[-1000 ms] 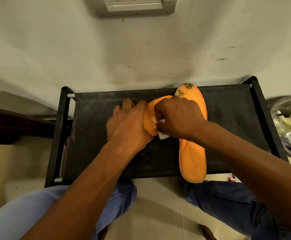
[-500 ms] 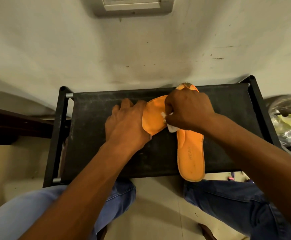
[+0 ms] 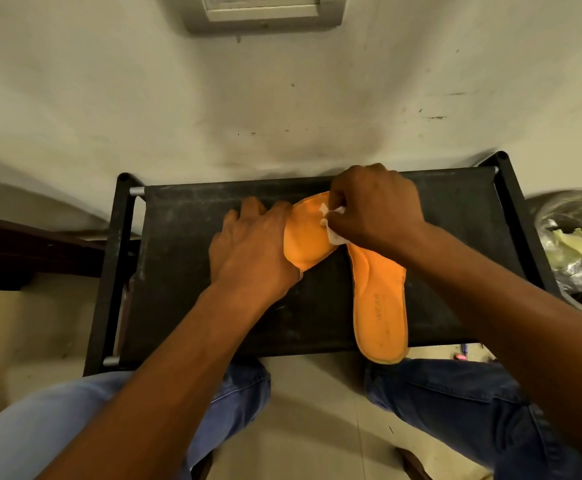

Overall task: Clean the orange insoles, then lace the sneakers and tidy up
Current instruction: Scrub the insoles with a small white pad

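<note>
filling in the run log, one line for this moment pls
step: wiping insole | left hand: presses insole | right hand: grips wipe | surface: black rack

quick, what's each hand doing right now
Left hand: open, fingers flat, pressing down on one orange insole.
Right hand: closed around a white wipe, on the insoles.

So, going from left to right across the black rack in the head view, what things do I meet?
Rack's left rail → left hand → left insole → white wipe → right hand → bin with plastic bag.
</note>
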